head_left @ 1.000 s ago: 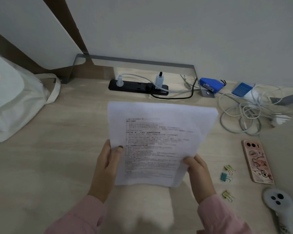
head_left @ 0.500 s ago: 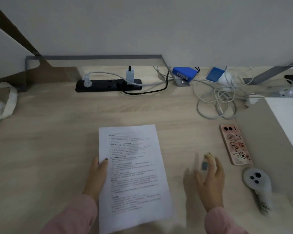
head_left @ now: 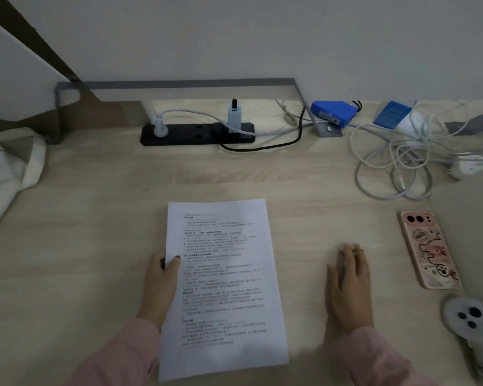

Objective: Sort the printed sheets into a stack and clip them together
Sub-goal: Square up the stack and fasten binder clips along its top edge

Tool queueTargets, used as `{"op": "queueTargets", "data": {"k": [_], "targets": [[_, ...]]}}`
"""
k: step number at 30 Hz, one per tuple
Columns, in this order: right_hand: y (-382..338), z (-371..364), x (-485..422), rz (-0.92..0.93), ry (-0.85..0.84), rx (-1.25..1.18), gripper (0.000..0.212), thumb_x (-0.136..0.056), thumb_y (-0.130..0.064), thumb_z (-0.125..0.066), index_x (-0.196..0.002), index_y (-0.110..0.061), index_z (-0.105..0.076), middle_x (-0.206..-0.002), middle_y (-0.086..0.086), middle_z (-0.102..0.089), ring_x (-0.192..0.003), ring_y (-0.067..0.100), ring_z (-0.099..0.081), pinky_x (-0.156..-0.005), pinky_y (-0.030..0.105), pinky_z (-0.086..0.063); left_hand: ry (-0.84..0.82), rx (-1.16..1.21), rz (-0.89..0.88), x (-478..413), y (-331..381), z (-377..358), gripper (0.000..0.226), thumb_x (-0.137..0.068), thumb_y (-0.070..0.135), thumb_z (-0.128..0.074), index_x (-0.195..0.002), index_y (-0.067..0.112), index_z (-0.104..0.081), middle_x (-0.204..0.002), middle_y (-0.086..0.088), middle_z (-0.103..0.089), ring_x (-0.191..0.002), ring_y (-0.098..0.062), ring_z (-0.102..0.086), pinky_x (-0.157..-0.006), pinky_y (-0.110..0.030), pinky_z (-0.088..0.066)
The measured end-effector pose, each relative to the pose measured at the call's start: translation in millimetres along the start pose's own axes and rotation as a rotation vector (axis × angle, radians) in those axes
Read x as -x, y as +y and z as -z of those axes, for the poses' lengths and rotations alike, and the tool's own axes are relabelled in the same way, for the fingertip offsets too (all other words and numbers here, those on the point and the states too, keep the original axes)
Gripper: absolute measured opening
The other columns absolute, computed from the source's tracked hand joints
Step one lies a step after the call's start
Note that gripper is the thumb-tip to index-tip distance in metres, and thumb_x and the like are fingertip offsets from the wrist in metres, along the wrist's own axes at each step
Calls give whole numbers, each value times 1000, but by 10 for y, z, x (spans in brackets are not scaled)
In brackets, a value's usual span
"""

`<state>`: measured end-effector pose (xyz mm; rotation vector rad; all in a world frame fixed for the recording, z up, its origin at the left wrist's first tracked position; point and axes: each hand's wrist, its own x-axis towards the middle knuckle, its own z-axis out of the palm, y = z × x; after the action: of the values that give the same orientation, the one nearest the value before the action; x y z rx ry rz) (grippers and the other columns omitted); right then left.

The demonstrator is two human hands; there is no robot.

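The fingertips [head_left: 351, 253] of the right hand [head_left: 349, 288] reach forward over the desk [head_left: 95, 246] and arrive at a small gold binder clip [head_left: 354, 248], which shows just at their ends. The fingers look rather straight, but this part is blurred, and I cannot tell if they already pinch the clip or only touch it. The thumb [head_left: 175, 261] of the left hand [head_left: 159, 285] lies on top of the left edge of the printed sheets [head_left: 223, 288], with the other fingers at that same edge, so this hand appears to pinch the paper and keep it in place. One second ago both hands held the sheets up in the air, one at each side. Now the sheets lie flat on the desk as one stack, directly in front of the person, and the right hand has left them and gone to the right, where three small clips lay. Two of those clips are hidden now, probably under the hand. I judge from this that the sorting is finished and the clipping step begins: the next move is to take one clip, open it and push it over an edge of the stack while the left hand keeps the sheets aligned. Further to the right lie a phone [head_left: 427, 249] and a white controller [head_left: 469, 319], both apart from the hand, and at the far side of the desk are a power strip [head_left: 197, 133] and loose cables [head_left: 396, 162]
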<state>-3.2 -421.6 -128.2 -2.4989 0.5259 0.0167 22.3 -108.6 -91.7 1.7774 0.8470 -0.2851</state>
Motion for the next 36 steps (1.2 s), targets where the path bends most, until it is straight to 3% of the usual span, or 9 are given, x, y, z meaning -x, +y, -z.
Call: {"op": "queueTargets", "data": {"k": [5, 9, 14, 18, 22, 26, 29, 32, 36], "targets": [[-345, -248, -109, 151, -37, -40, 49, -90, -10, -51, -138, -3, -38, -147, 19, -30, -136, 32, -32, -113, 43, -28, 36, -2, -22, -127, -47, 144, 20, -91, 24, -51, -105, 11, -53, -96, -9, -63, -86, -26, -62, -64, -32, -47], [-599, -408, -153, 208, -49, -62, 45, -92, -11, -49, -136, -4, -41, -145, 17, -37, -135, 30, -34, -113, 43, -27, 89, 2, -36, -195, -53, 249, 19, -89, 21, -53, -105, 12, -54, -95, -5, -64, -86, -25, -63, -70, -37, -50], [-770, -429, -171, 225, -11, 0, 47, -92, -24, -34, -128, 0, -51, -135, 18, -51, -128, 32, -45, -112, 44, -28, 111, -43, -63, -272, -85, 322, 13, -87, 20, -55, -98, 13, -55, -90, 0, -63, -81, -20, -63, -66, -35, -51], [-832, -385, -224, 176, 26, -4, 39, -95, -16, -37, -127, 0, -52, -133, 18, -53, -128, 32, -46, -112, 44, -27, 122, -178, -85, -413, -223, 371, 24, -76, 35, -56, -93, 19, -60, -93, -2, -65, -85, -22, -64, -73, -46, -57], [-1044, -295, -184, 9, 31, -257, 34, -96, -13, -42, -128, -8, -53, -134, 12, -54, -129, 25, -44, -110, 46, -34, 177, -243, -109, -384, -142, 369, 22, -81, 21, -62, -97, 14, -50, -107, -7, -54, -101, -26, -54, -85, -43, -49], [-1522, -156, 80, -72, -105, -541, 29, -95, -14, -44, -119, -15, -61, -122, 0, -62, -116, 10, -54, -99, 20, -38, 162, -175, -143, -318, -25, 429, 37, -84, 23, -63, -113, 11, -45, -115, 2, -35, -103, -20, -47, -83, -31, -41], [-1897, -166, 364, -28, -281, -665, 26, -93, -11, -48, -108, -22, -66, -108, -14, -66, -99, -10, -60, -78, 0, -42, -136, 4, -176, -207, 130, 510, 15, -88, 28, -59, -99, 18, -55, -98, 3, -61, -88, -14, -59, -69, -18, -44], [-2169, -310, 581, 20, -403, -721, 27, -90, -7, -51, -106, -21, -70, -107, -20, -68, -103, -10, -58, -80, 0, -42, -551, 103, -78, -95, 297, 557, 22, -94, 34, -45, -98, 19, -61, -86, 1, -72, -77, -10, -67, -64, -18, -48], [-2419, -493, 734, 48, -486, -751, 28, -90, -6, -51, -106, -20, -70, -107, -11, -71, -104, -2, -61, -88, 9, -45, -578, 186, -109, -108, 358, 693, 23, -95, 25, -46, -96, 8, -61, -79, 2, -71, -72, -7, -67, -61, -19, -49]]}}
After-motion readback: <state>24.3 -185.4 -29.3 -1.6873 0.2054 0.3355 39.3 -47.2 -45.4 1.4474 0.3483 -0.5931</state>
